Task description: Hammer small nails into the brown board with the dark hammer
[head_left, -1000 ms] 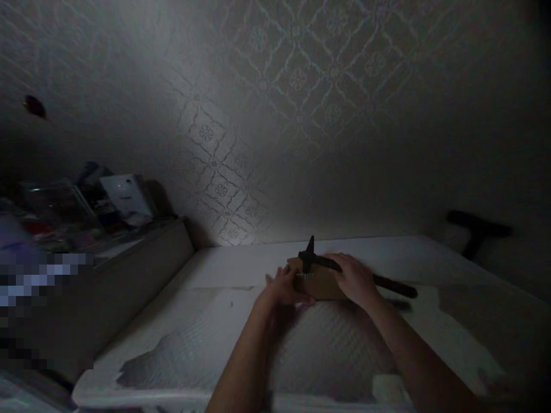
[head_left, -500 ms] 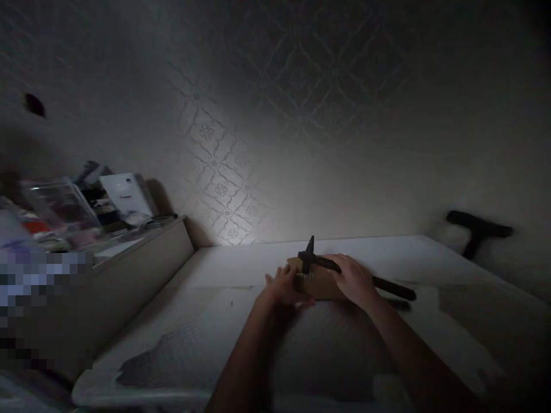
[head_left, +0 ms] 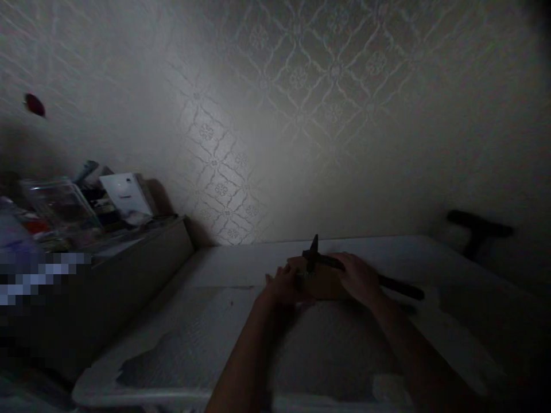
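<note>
Right hand [head_left: 359, 279] grips hammer [head_left: 327, 263] over block [head_left: 321, 282]; left hand [head_left: 284, 287] steadies it.

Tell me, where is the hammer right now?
The hammer lies across the small brown block mid-table, under the right hand, its handle pointing right.

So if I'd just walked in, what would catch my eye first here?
Probably the two hands meeting at the middle of the white table: the left hand steadies a small brown block, while the right hand grips a dark hammer whose pointed head rests on top of it. Behind, patterned wallpaper fills the dim wall, and a cluttered shelf stands at the left.
</note>
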Demonstrator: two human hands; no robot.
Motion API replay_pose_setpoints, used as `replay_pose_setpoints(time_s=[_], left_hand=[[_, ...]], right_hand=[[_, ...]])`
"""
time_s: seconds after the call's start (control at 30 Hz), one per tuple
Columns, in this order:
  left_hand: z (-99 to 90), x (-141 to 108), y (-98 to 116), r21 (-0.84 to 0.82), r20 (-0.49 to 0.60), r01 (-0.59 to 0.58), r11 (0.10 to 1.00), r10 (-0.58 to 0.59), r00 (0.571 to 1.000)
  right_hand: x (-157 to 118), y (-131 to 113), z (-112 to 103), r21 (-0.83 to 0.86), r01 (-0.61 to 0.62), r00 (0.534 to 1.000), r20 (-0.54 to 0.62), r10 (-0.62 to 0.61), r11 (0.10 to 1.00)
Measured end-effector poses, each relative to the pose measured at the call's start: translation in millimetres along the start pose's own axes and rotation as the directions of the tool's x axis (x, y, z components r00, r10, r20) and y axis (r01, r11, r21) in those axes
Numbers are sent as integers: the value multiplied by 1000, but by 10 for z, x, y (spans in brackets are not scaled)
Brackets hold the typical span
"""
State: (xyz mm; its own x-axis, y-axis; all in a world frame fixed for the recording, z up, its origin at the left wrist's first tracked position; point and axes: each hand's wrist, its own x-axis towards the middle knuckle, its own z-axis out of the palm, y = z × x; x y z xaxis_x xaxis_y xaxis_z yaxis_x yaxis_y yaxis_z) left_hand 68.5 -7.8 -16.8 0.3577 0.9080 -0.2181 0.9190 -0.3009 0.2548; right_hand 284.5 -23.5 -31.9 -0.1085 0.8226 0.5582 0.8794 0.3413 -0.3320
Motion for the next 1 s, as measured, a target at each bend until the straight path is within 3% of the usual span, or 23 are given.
replay_pose_setpoints(time_s=[0.63,1.0], left_hand=[[1,4,-15,-4,12,-3,1000,3,1000],[-23,-29,14,24,6,-2,1000,2,1000]], right_hand=[[11,67,-45,-13,5,1000,19,-5,1000],[38,63,-59,120,-84,996,21,82,989]])
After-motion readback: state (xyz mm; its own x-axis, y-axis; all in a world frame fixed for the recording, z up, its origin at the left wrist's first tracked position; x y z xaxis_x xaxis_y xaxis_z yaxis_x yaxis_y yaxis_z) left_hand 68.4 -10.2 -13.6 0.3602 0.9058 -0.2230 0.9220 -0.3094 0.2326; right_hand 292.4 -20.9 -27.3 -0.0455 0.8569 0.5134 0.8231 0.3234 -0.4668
